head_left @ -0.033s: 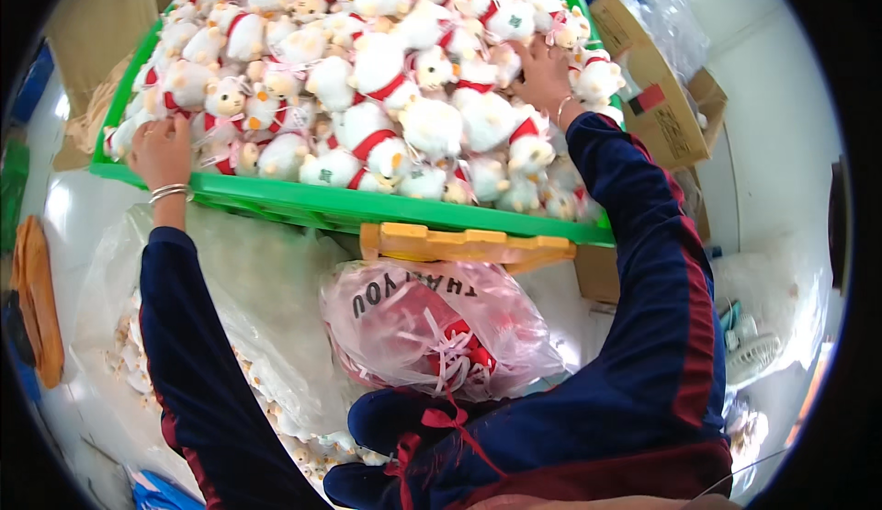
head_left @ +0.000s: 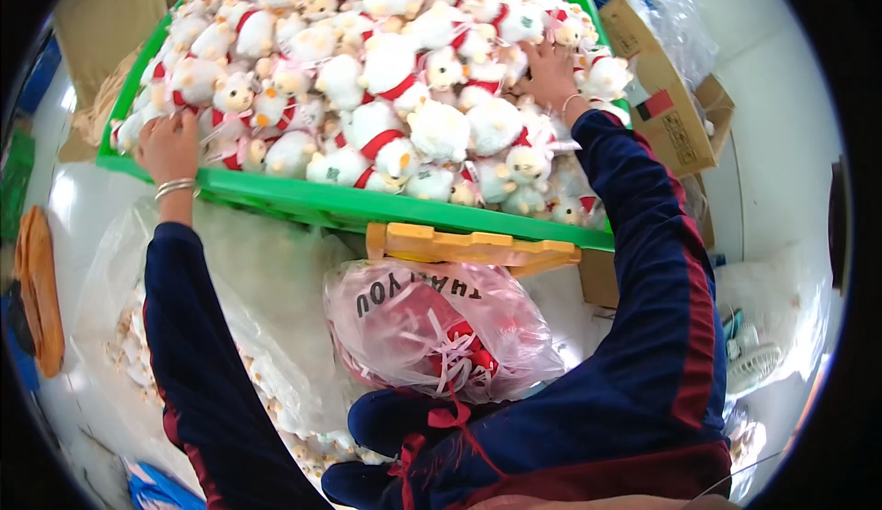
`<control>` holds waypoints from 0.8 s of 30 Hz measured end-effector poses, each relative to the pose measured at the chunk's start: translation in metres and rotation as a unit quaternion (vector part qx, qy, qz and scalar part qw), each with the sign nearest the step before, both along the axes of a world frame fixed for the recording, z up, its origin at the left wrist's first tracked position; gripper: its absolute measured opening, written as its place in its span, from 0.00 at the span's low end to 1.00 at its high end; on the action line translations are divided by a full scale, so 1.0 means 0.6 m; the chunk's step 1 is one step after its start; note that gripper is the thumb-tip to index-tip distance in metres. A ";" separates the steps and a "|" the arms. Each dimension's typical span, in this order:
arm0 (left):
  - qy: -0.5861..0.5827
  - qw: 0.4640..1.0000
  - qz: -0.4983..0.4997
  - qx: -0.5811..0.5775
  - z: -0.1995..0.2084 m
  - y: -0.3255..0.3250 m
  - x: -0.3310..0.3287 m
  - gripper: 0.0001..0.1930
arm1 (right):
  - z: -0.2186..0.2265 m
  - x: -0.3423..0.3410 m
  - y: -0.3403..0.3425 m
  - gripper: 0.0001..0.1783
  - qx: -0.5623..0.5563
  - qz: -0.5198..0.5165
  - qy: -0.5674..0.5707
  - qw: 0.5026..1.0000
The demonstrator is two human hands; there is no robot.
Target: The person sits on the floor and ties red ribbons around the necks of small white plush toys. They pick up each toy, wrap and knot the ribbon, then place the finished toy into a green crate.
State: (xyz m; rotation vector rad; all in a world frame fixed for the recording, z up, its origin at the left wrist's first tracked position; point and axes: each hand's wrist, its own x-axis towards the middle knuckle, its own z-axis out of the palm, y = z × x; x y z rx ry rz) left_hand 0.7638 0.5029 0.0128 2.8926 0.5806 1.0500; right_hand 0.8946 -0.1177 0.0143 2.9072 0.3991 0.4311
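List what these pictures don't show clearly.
Head view:
What the right hand grips, if anything: hidden by the hand and plush toys.
Lower toys in the green crate: covered by upper ones.
Crate's far rim, middle: cut off by the upper edge.
Pale things, lower left: too small to identify, partly behind the left sleeve.

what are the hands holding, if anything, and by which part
Cannot be told: the left hand reaches over the near rim of the green tray and the right hand lies among the plush toys, but no clear grip shows.
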 end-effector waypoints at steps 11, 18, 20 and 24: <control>0.071 0.983 -0.088 -0.142 0.017 -0.098 -0.023 0.19 | 0.024 0.071 0.013 0.25 0.098 0.103 0.024 0.990; 0.042 0.986 -0.051 -0.151 0.029 -0.112 -0.049 0.20 | 0.205 -0.051 0.158 0.31 0.161 0.138 0.045 0.976; 0.033 0.987 -0.060 -0.148 0.026 -0.121 -0.035 0.19 | 0.139 0.031 0.235 0.53 0.233 0.196 -0.058 0.951; 0.024 0.981 -0.066 -0.182 0.042 -0.150 -0.030 0.19 | 0.073 0.174 0.442 0.64 0.217 0.197 -0.036 0.955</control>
